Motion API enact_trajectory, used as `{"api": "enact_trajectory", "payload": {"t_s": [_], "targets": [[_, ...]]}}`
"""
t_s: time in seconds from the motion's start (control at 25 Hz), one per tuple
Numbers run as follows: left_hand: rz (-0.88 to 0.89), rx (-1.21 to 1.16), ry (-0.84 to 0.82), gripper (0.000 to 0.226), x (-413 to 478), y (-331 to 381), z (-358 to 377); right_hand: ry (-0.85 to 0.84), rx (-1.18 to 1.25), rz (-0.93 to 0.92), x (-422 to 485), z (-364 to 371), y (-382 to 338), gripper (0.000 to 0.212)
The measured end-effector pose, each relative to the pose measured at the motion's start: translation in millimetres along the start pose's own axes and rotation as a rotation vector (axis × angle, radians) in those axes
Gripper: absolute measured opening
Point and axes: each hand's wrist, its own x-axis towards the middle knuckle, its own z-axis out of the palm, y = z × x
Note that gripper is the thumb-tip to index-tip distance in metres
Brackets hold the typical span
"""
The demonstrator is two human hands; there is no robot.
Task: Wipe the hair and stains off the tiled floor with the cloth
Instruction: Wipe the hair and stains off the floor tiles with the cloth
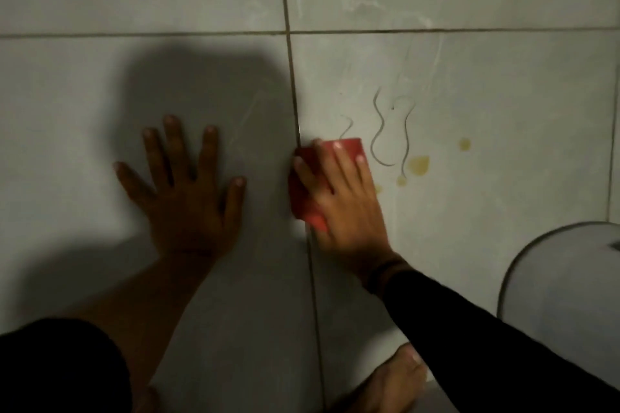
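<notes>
My right hand (342, 191) lies flat on a red cloth (307, 204), pressing it to the pale grey tiled floor (486, 84) just right of a grout line. Curly hairs (391, 131) lie on the tile right beside the cloth's far right corner. Yellowish stains (418, 164) sit a little further right, with a smaller spot (464, 143) beyond. My left hand (183, 184) rests flat on the neighbouring tile to the left, fingers spread, holding nothing.
A white rounded object (563, 278), perhaps a bin or toilet base, stands at the lower right. My bare foot (392, 382) is on the floor at the bottom. A dark shadow covers the left tile. Faint whitish smears (365, 5) mark the far tile.
</notes>
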Motion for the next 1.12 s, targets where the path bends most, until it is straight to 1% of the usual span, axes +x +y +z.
{"api": "enact_trajectory", "payload": {"t_s": [0.08, 0.12, 0.16, 0.2, 0.24, 0.28, 0.32, 0.36, 0.4, 0.48, 0.52, 0.56, 0.6, 0.64, 0.68, 0.72, 0.76, 0.84, 0.88, 0.92, 0.96, 1.0, 1.04, 1.08, 1.12], "targets": [[-0.001, 0.007, -0.004, 0.082, 4, 1, 0, 0.093, 0.016, 0.207, 12, 0, 16, 0.088], [0.0, 0.02, -0.011, 0.083, 6, -1, 1, 0.145, 0.06, 0.294, 29, 4, 14, 0.088], [-0.001, 0.025, -0.018, 0.083, 6, -3, 4, 0.189, 0.093, 0.31, 39, 10, 4, 0.083], [-0.003, 0.022, -0.023, 0.084, 4, -6, 7, 0.213, 0.117, 0.276, 35, 16, -8, 0.076], [-0.006, 0.015, -0.023, 0.084, 2, -7, 8, 0.205, 0.121, 0.214, 15, 27, -20, 0.07], [-0.008, 0.006, -0.02, 0.084, 0, -7, 9, 0.154, 0.116, 0.183, -19, 36, -29, 0.066], [-0.007, -0.004, -0.019, 0.084, -1, -7, 8, 0.114, 0.085, 0.182, -52, 36, -25, 0.063], [-0.001, -0.015, -0.018, 0.084, 0, -7, 7, 0.135, 0.064, 0.23, -72, 34, -1, 0.063], [0.012, -0.025, -0.022, 0.084, 2, -5, 6, 0.184, 0.078, 0.35, -76, 28, 26, 0.064], [0.029, -0.023, -0.034, 0.084, 5, -3, 6, 0.329, 0.219, 0.746, -42, 13, 84, 0.073], [0.029, -0.026, -0.033, 0.083, 5, -3, 6, 0.372, 0.257, 0.815, -22, 5, 95, 0.077], [0.029, -0.039, -0.03, 0.082, 4, -4, 5, 0.363, 0.229, 0.784, -15, 2, 97, 0.079], [0.029, -0.059, -0.022, 0.081, 1, -5, 5, 0.307, 0.198, 0.68, -23, 5, 92, 0.081], [0.034, -0.078, -0.009, 0.081, -1, -5, 5, 0.249, 0.209, 0.573, -43, 11, 83, 0.082], [0.039, -0.09, -0.001, 0.081, -2, -6, 4, 0.186, 0.234, 0.535, -66, 8, 79, 0.083], [0.035, -0.097, -0.007, 0.081, -2, -6, 4, 0.189, 0.258, 0.573, -80, 1, 89, 0.082], [0.027, -0.103, -0.022, 0.083, 0, -6, 3, 0.229, 0.288, 0.664, -77, -9, 105, 0.081], [0.026, -0.093, -0.048, 0.085, 4, -3, 4, 0.358, 0.29, 0.919, -23, -29, 142, 0.082], [0.032, -0.079, -0.05, 0.085, 5, -2, 4, 0.388, 0.269, 0.923, 11, -36, 147, 0.082], [0.034, -0.071, -0.052, 0.084, 4, -3, 3, 0.373, 0.222, 0.828, 32, -39, 142, 0.081], [0.029, -0.072, -0.054, 0.084, 3, -3, 2, 0.326, 0.175, 0.679, 34, -37, 132, 0.08], [0.02, -0.079, -0.053, 0.083, 1, -3, 1, 0.264, 0.168, 0.531, 20, -29, 118, 0.078], [0.016, -0.09, -0.055, 0.084, -1, -3, 0, 0.187, 0.191, 0.453, -3, -25, 110, 0.077], [0.02, -0.104, -0.062, 0.084, -2, -3, 0, 0.159, 0.192, 0.459, -23, -27, 115, 0.077], [0.027, -0.114, -0.069, 0.084, -1, -1, -1, 0.182, 0.209, 0.533, -23, -34, 125, 0.077]]}}
